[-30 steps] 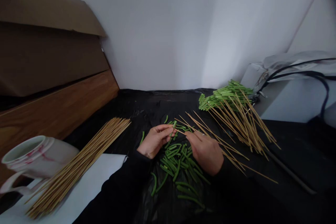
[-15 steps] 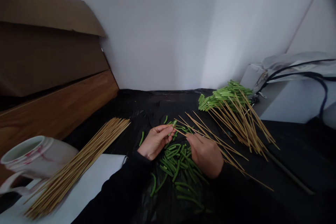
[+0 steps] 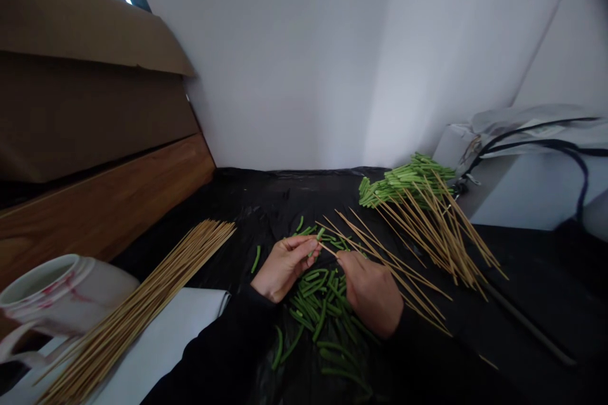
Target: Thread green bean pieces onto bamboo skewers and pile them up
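My left hand (image 3: pixel 287 266) is closed, its thumb and fingers pinching a short green stem piece (image 3: pixel 320 234) that looks like cut garlic scape. My right hand (image 3: pixel 373 288) is closed around a bamboo skewer (image 3: pixel 327 248), whose front end reaches the fingertips of my left hand at the stem piece. Whether the tip has gone into the stem is hidden by my fingers. Below and between both hands lies a loose heap of green stem pieces (image 3: pixel 313 300) on black plastic sheeting (image 3: pixel 266 193). A few single pieces lie apart from the heap.
On the left, a bundle of bare skewers (image 3: pixel 156 304) rests over white paper (image 3: pixel 190 316) beside a tilted white mug (image 3: pixel 71 291). Loaded skewers (image 3: pixel 403 180) with green pieces are stacked back right. A cardboard box (image 3: pixel 85 114) and white wall (image 3: pixel 285 63) bound the space.
The view has tilted slightly, so everything sits a little lower in the picture. Both hands keep nearly the same hold, with the skewer still meeting the stem piece.
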Action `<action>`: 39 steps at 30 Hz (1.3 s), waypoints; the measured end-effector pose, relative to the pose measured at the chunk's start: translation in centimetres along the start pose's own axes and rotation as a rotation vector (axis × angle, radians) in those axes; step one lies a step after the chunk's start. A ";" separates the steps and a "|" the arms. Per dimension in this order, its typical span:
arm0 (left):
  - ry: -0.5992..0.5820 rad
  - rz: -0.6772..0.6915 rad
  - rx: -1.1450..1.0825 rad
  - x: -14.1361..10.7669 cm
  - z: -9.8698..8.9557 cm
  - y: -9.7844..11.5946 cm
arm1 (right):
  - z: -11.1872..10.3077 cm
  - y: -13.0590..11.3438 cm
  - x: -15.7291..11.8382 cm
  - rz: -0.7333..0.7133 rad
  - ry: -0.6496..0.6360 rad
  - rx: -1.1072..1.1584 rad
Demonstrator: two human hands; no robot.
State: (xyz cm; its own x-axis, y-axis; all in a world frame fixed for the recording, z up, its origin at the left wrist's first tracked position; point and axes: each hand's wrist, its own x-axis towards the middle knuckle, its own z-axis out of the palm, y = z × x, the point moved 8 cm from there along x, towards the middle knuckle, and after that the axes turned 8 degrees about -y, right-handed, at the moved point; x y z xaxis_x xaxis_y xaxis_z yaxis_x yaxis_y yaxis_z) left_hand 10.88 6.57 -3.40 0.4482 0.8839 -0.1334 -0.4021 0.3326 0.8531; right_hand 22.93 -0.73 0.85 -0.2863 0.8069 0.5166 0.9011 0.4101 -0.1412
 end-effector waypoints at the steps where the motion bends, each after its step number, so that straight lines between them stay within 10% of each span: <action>1: -0.002 0.000 0.004 0.0 0.0 0.0 | 0.0 0.0 0.0 0.003 -0.006 0.001; 39: 0.034 0.005 -0.045 0.1 -0.5 -0.1 | -0.9 0.5 0.2 0.038 -0.039 -0.057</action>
State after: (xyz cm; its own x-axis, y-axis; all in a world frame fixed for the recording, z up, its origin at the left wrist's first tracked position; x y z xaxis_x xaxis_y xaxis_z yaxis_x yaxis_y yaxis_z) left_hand 10.52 6.82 -3.74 0.4195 0.8958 -0.1470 -0.4403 0.3424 0.8300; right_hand 23.62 -0.76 1.67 -0.2629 0.8380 0.4782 0.9283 0.3547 -0.1112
